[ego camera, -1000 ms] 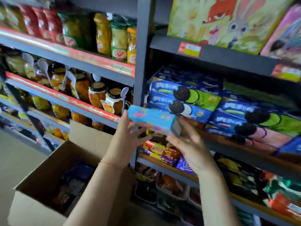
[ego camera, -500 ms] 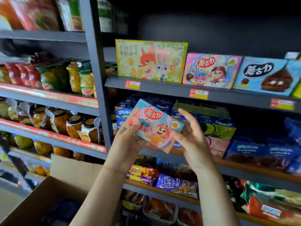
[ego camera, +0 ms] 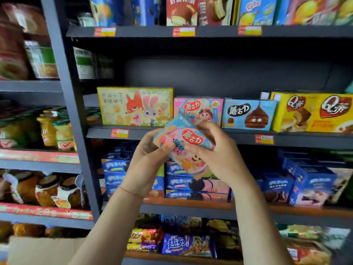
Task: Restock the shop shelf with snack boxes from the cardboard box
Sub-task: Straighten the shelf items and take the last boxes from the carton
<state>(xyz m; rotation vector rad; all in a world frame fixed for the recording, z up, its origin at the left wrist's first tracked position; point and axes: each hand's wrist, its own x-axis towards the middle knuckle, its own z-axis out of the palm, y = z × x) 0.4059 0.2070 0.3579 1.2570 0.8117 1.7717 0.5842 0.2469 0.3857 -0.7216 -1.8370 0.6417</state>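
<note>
I see left hand (ego camera: 148, 150) and right hand (ego camera: 215, 150) fingers curled, pinching tilted pink box (ego camera: 186, 148) before shelf (ego camera: 200, 133).

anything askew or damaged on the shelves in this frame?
Nothing on the shelves stands out. The only tilted item is the pink snack box, held at an angle by the left hand and right hand in front of the matching pink box standing upright on the shelf. No visible damage.
</note>
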